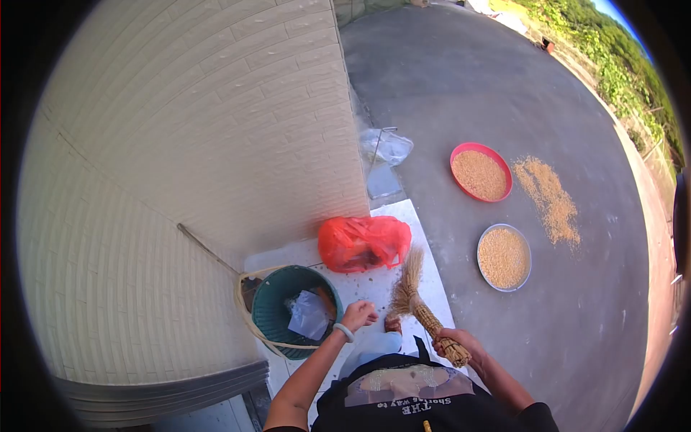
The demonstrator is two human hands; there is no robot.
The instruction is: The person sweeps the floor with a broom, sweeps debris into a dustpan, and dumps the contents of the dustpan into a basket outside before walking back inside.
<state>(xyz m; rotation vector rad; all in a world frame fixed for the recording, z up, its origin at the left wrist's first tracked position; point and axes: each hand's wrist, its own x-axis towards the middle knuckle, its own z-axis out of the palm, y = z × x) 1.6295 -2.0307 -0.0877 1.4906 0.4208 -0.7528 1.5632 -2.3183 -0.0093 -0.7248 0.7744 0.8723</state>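
Note:
My right hand (461, 347) is wrapped round the bound handle of a straw hand broom (426, 315). The broom's bristles (412, 268) point up and away from me, over the edge of the pale tiled step. My left hand (360, 315), with a pale bangle (344, 332) at the wrist, hovers above the step with its fingers curled in and nothing visible in them. Just left of it stands a green bin (268, 317) with clear plastic (309, 315) inside. A red plastic bag (360, 243) lies beyond the hand against the wall.
Right of the step, on grey concrete, are a red basin (456, 178) and a metal basin (481, 248), both holding yellow grain. Loose grain (548, 198) is spread beside them. A clear plastic bag (389, 147) lies by the corner of the tiled wall (216, 129).

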